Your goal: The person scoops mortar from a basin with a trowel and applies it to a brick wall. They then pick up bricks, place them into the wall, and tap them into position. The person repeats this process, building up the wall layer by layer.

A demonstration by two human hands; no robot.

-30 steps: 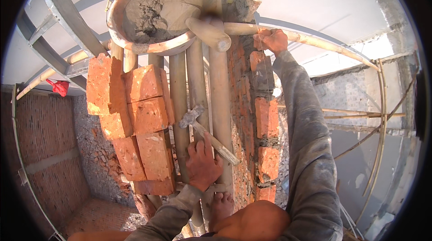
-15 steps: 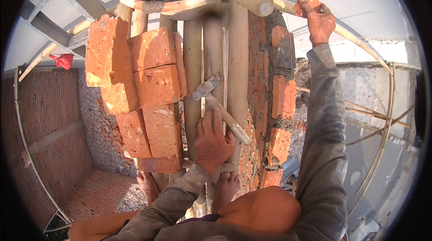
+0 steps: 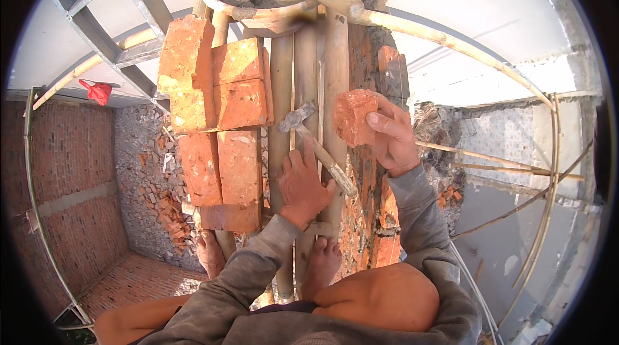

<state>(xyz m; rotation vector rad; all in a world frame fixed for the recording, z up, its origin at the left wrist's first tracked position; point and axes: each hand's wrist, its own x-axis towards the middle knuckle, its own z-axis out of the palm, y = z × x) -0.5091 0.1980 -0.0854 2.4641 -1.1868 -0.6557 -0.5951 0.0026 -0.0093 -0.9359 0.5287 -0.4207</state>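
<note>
My right hand point(image 3: 395, 142) grips a broken piece of brick point(image 3: 353, 118), thumb on its near face, held up over the brick wall point(image 3: 364, 216). My left hand point(image 3: 300, 189) rests on the bamboo poles point(image 3: 282, 80) with its fingers stretched out. Beside those fingers lies a hammer point(image 3: 325, 158), its metal head away from me and its wooden handle slanting toward the wall. The index finger and thumb are close to the handle; whether they touch it I cannot tell. Left of this hand is a stack of orange bricks point(image 3: 240, 161).
A basin point(image 3: 258, 11) of wet mortar stands at the far end of the poles, with a thick pole end point(image 3: 335, 0) by its rim. A metal ladder-like frame point(image 3: 122, 16) is at far left. My bare feet point(image 3: 322, 260) stand on the poles. Rubble point(image 3: 158, 180) lies lower down.
My right hand has brought the brick piece from the far right in toward the middle, over the wall. The left hand stays beside the hammer. The view has shifted slightly.
</note>
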